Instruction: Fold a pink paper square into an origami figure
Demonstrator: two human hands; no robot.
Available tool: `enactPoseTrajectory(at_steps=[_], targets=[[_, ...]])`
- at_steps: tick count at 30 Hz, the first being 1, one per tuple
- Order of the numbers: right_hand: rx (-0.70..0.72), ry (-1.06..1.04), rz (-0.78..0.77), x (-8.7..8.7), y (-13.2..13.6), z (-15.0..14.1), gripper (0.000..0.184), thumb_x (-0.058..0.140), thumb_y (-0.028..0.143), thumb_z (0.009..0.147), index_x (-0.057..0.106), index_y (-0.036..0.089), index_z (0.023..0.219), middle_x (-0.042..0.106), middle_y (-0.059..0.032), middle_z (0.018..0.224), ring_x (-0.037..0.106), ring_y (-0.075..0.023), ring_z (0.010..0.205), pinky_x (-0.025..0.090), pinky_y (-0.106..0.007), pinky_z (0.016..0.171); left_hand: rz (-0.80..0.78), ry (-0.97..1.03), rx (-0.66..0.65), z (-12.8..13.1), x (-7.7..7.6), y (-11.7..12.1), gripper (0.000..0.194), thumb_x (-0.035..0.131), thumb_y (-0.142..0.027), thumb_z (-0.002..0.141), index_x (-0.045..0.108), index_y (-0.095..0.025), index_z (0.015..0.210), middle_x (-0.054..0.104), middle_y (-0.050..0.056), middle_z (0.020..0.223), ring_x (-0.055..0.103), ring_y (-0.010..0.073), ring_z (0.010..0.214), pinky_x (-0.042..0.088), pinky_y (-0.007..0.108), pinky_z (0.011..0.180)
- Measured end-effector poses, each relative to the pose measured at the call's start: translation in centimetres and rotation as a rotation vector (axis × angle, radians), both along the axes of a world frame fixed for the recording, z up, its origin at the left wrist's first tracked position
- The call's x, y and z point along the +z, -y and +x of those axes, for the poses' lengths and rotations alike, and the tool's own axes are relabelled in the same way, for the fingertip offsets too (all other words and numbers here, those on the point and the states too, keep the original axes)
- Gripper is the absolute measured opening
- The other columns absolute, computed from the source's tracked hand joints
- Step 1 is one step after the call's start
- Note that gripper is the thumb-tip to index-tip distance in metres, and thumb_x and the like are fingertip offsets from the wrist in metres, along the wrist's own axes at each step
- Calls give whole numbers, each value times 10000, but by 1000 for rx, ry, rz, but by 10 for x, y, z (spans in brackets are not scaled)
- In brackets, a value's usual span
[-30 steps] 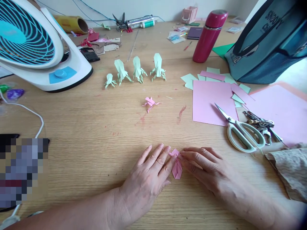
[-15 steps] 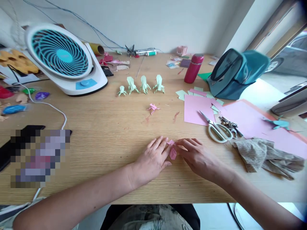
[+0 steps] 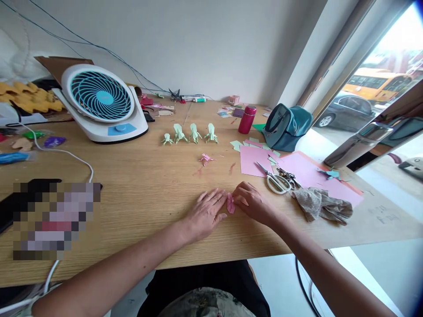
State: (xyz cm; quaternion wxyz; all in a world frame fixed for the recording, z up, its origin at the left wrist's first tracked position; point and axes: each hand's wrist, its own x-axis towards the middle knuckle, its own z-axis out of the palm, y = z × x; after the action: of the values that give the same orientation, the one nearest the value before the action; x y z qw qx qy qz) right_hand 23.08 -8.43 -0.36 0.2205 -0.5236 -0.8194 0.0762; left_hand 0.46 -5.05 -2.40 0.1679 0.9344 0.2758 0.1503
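A small folded pink paper piece lies on the wooden table between my two hands. My left hand rests flat beside it, fingers stretched out, fingertips touching its left edge. My right hand is curled over its right side, fingers pressed on the paper. Farther back lies a finished pink paper frog, and behind it a row of several pale green paper figures.
Scissors and keys lie on pink paper sheets to the right, with a crumpled cloth, a teal bag and a red flask. A white and teal fan stands back left, its cable trailing forward.
The view has pulled back and risen, showing the wall, window and table edge. My right hand's fingers have curled from flat onto the pink paper; my left stays flat.
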Motion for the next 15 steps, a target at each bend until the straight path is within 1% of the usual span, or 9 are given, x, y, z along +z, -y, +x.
enactPoseTrajectory(at_steps=[2, 4, 6, 8, 11, 13, 15], targets=[[-11, 3, 2, 1, 0, 0, 70, 599, 147, 923, 660, 174, 900, 617, -83, 931, 598, -220, 886, 499, -363, 803, -48, 128, 12, -3, 0, -1, 498, 475, -317, 1003, 447, -147, 1470, 473, 152, 1531, 362, 306, 1470, 311, 528, 1195], [-19, -2, 0, 1, 1, -1, 75, 597, 143, 924, 651, 167, 877, 616, -79, 923, 596, -210, 869, 496, -346, 786, -85, 208, 45, -5, 2, -2, 460, 474, -267, 993, 478, -128, 1432, 516, 165, 1485, 422, 285, 1423, 356, 504, 1169], [-33, -14, -1, 2, 3, -3, 86, 589, 138, 929, 644, 163, 868, 619, -74, 918, 594, -197, 847, 488, -328, 767, -127, 258, 91, -5, 5, -4, 397, 487, -231, 972, 547, -112, 1347, 584, 174, 1382, 504, 282, 1321, 403, 498, 1120], [-43, -30, -1, 2, 5, -6, 92, 580, 137, 935, 636, 168, 868, 629, -63, 902, 595, -188, 828, 476, -315, 753, -195, 303, 130, -3, 10, -7, 307, 519, -218, 944, 628, -125, 1216, 647, 158, 1237, 566, 281, 1199, 442, 488, 1059], [-51, -56, 6, 4, 5, -10, 102, 555, 142, 951, 617, 178, 878, 650, -46, 867, 603, -183, 808, 458, -306, 748, -358, 343, 151, 2, 20, -13, 212, 554, -257, 926, 689, -141, 1042, 701, 133, 1068, 640, 265, 1034, 494, 420, 943], [-52, -72, 19, 7, 4, -14, 108, 532, 154, 966, 607, 180, 893, 661, -48, 867, 603, -188, 812, 446, -319, 771, -514, 358, 142, 6, 25, -18, 244, 552, -348, 942, 701, -160, 985, 740, 102, 937, 687, 232, 869, 518, 350, 796], [-44, -87, 39, 12, 2, -16, 125, 512, 176, 981, 608, 183, 902, 667, -63, 888, 594, -203, 836, 430, -349, 814, -672, 385, 141, 10, 29, -23, 304, 559, -429, 937, 690, -155, 954, 752, 92, 856, 701, 211, 777, 505, 296, 671]])
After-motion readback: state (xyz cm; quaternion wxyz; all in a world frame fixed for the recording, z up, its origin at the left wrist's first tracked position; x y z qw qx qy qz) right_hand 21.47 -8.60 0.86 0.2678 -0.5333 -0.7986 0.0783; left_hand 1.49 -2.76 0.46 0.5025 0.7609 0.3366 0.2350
